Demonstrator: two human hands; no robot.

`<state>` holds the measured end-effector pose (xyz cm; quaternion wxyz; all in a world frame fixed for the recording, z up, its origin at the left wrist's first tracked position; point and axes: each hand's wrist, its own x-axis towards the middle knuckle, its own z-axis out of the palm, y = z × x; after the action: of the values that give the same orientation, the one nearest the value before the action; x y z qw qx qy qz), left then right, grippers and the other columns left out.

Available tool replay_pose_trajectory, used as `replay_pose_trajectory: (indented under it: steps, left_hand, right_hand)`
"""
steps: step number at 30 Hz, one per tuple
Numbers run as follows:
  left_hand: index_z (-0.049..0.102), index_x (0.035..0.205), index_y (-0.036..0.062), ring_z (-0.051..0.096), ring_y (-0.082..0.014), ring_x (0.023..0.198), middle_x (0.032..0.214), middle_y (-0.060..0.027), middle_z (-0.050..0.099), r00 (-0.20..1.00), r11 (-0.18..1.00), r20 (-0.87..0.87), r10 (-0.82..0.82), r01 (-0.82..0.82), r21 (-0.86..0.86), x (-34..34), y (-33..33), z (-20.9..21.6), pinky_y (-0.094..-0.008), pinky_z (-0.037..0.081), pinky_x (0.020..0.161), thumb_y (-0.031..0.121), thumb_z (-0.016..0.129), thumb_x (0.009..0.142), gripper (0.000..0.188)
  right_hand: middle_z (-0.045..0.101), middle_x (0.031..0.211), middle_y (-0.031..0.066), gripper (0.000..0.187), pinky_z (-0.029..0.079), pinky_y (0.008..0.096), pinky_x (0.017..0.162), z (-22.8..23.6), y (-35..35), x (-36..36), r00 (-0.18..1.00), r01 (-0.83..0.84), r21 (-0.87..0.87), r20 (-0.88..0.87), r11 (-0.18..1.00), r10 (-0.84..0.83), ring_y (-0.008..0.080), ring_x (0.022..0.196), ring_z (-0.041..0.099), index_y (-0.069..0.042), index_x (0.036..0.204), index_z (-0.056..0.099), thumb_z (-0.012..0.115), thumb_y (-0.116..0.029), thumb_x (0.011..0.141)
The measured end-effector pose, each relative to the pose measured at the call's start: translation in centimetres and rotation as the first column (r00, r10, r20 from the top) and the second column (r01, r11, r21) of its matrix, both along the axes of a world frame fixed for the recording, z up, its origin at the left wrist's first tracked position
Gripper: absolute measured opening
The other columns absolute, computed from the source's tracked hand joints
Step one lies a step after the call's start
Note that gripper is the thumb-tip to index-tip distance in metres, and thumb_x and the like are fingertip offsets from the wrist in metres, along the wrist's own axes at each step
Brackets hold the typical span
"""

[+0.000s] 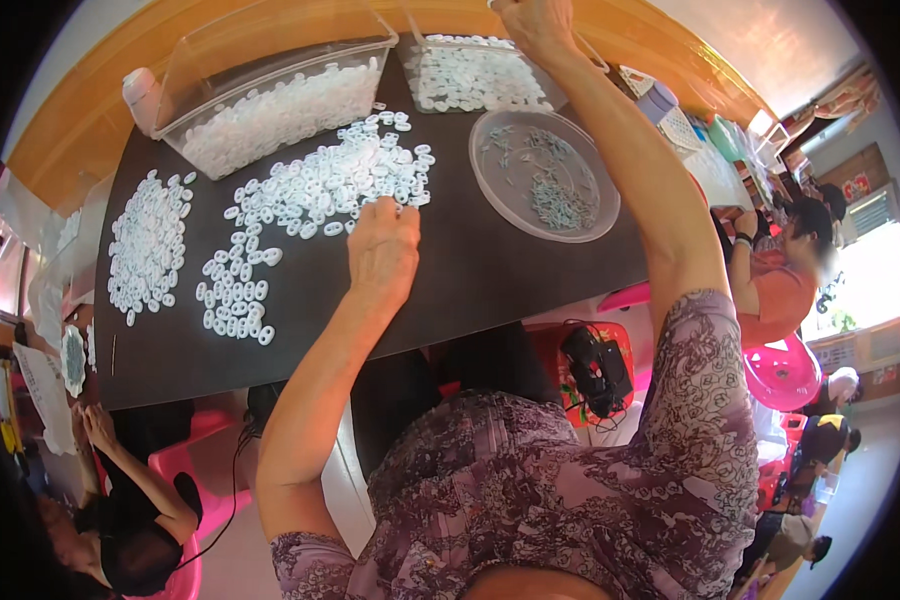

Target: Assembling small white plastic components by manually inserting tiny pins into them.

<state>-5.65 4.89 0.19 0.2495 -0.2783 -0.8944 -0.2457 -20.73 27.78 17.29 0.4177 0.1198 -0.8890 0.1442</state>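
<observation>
My left hand (382, 248) rests on the dark table (470, 280), fingertips touching the near edge of a large spread of small white plastic rings (320, 185). Whether it pinches a ring is hidden under the fingers. My right hand (536, 24) reaches far forward over the rim of a clear bin of white rings (470, 78) at the table's back; its fingers are curled, and what they hold cannot be seen. A round clear dish (545, 175) with small grey-green parts lies under my right forearm.
A second clear bin (270, 105) of white rings stands at the back left beside a white bottle (142, 95). More ring patches (148, 245) lie to the left. A person sits at the lower left, others at the right by pink stools (780, 372).
</observation>
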Motion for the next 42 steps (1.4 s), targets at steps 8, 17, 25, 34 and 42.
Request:
replay_pose_trajectory:
  steps: [8, 17, 25, 34, 42]
  left_hand:
    - [0.055, 0.075, 0.005, 0.054, -0.0278, 0.074, 0.074, -0.0099, 0.051, 0.998, 0.999, 0.039, 0.049, -0.05, 0.016, -0.4, -0.7, -0.5, -0.0396, 0.044, 0.061, 0.007, 0.066, 0.073, 0.012]
    - [0.053, 0.074, 0.0052, 0.053, -0.0277, 0.074, 0.074, -0.0098, 0.047, 0.997, 1.0, 0.071, -0.008, 0.009, -0.019, 1.3, -1.4, 1.0, -0.0393, 0.043, 0.059, 0.005, 0.068, 0.07, 0.015]
    - [0.052, 0.077, 0.0057, 0.053, -0.0283, 0.075, 0.075, -0.0096, 0.048, 0.996, 1.0, 0.084, -0.001, 0.002, -0.009, 1.6, -1.5, 0.6, -0.0393, 0.043, 0.061, 0.004, 0.068, 0.068, 0.019]
    - [0.051, 0.078, 0.0037, 0.054, -0.0282, 0.076, 0.077, -0.0099, 0.05, 0.994, 1.0, 0.109, -0.008, 0.01, -0.018, 1.9, -1.9, 0.4, -0.0383, 0.044, 0.062, 0.003, 0.07, 0.066, 0.022]
    - [0.051, 0.077, 0.0035, 0.055, -0.0285, 0.076, 0.078, -0.0107, 0.051, 0.997, 0.999, 0.083, -0.001, 0.004, -0.033, 1.9, -1.8, 0.3, -0.0386, 0.045, 0.062, 0.006, 0.069, 0.068, 0.02]
  right_hand:
    - [0.064, 0.079, 0.0128, 0.013, 0.047, 0.0358, 0.069, -4.6, 1.5, 4.3, 0.998, -0.032, 0.207, -0.037, 0.978, 0.041, 0.0266, 0.074, 0.061, -0.006, 0.084, 0.067, 0.062, -0.013, 0.074]
    - [0.064, 0.083, 0.0128, 0.015, 0.047, 0.0389, 0.072, -12.8, 3.7, 9.7, 0.766, -0.065, -0.171, 0.623, 0.983, 0.159, 0.0306, 0.084, 0.059, -0.008, 0.086, 0.067, 0.063, -0.013, 0.073]
    - [0.06, 0.072, 0.013, 0.008, 0.043, 0.0444, 0.066, -15.8, 3.2, 7.6, 0.915, -0.168, 0.204, 0.397, 0.964, 0.076, 0.0345, 0.073, 0.055, -0.01, 0.076, 0.065, 0.063, -0.013, 0.07]
    - [0.064, 0.073, 0.0125, 0.009, 0.047, 0.0423, 0.066, -13.6, 4.4, 9.4, 0.883, -0.144, -0.003, 0.451, 0.99, 0.13, 0.0332, 0.075, 0.059, -0.01, 0.072, 0.067, 0.06, -0.011, 0.066]
    - [0.064, 0.078, 0.0134, 0.015, 0.047, 0.0349, 0.067, -12.4, 4.7, 13.0, 0.752, -0.057, -0.085, 0.652, 0.995, 0.099, 0.0284, 0.075, 0.062, -0.005, 0.08, 0.067, 0.066, -0.01, 0.066]
